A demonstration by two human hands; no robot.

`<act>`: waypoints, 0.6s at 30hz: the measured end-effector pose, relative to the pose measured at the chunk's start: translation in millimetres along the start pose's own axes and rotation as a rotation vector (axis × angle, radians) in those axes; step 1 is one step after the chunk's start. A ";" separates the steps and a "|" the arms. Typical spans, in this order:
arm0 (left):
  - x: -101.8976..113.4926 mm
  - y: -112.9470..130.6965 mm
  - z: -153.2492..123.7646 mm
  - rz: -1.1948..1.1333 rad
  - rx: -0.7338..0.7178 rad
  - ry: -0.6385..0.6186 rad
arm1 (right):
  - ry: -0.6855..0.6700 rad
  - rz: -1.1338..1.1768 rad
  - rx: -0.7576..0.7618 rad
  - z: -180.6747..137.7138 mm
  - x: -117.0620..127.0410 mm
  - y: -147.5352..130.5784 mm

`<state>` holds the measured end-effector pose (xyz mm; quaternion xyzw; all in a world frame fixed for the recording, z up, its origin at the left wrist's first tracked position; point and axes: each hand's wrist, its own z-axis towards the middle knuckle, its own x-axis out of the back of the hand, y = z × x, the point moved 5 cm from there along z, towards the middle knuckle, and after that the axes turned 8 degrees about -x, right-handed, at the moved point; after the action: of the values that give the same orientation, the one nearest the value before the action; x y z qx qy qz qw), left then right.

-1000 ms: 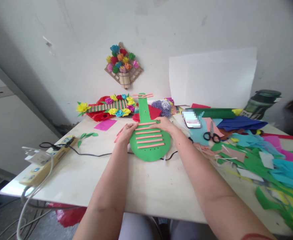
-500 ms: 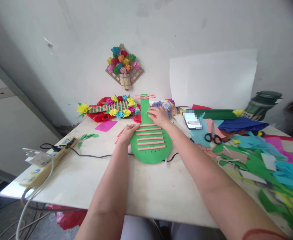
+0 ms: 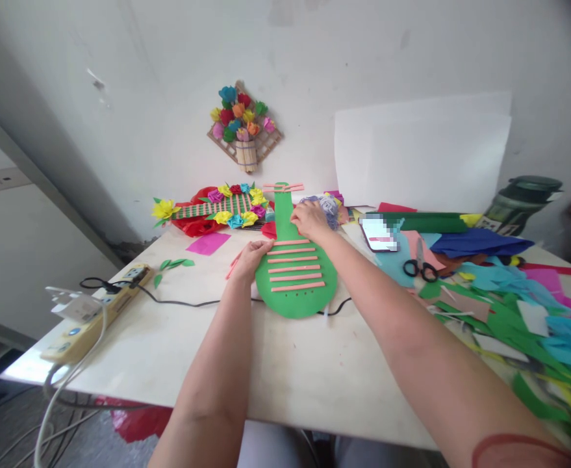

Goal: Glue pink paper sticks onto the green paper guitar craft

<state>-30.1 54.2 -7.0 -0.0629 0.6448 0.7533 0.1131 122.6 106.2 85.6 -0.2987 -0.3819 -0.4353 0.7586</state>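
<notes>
Where the pale wooden table (image 3: 275, 370) meets a scuffed white wall, the following stand recorded.

Centre: green guitar-shaped paper cutout (image 3: 295, 292), flat on the top, crossed by pink strips (image 3: 295, 268). The left hand (image 3: 251, 255) lies open, fingertips on the cutout's left shoulder. The right hand (image 3: 309, 221) rests palm down on its neck, fingers bent; whether it pinches anything I cannot tell.

Left side: yellowed power strip (image 3: 90, 312) at the edge, black cable (image 3: 182, 302) running under the cutout, green paper leaves (image 3: 173, 264), magenta square (image 3: 208, 243).

Rear: flowered striped piece (image 3: 217, 209); white sheets (image 3: 421, 156) leaning on the wall; paper flower plaque (image 3: 244, 127) hung above.

Right side: phone (image 3: 380, 234), black scissors (image 3: 420, 266), heaped coloured paper scraps (image 3: 523, 305), dark green jar (image 3: 519, 198).
</notes>
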 end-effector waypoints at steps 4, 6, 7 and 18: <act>1.3 1.3 -1.6 -0.020 0.000 0.028 | 0.033 0.284 -0.147 -15.7 5.6 17.9; 1.7 1.0 -1.9 -0.030 -0.001 0.035 | 0.041 0.423 -0.208 -24.4 4.4 28.1; 1.7 0.7 -1.8 -0.032 -0.003 0.035 | 0.050 0.490 -0.233 -28.5 3.3 33.0; 3.2 -0.2 -0.7 -0.082 -0.045 0.077 | 0.197 0.761 -0.413 -75.6 16.3 56.2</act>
<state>-33.2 53.8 -8.0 -0.1209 0.6287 0.7592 0.1174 202.1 64.6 52.3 -0.5204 -0.0754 -0.2185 0.8220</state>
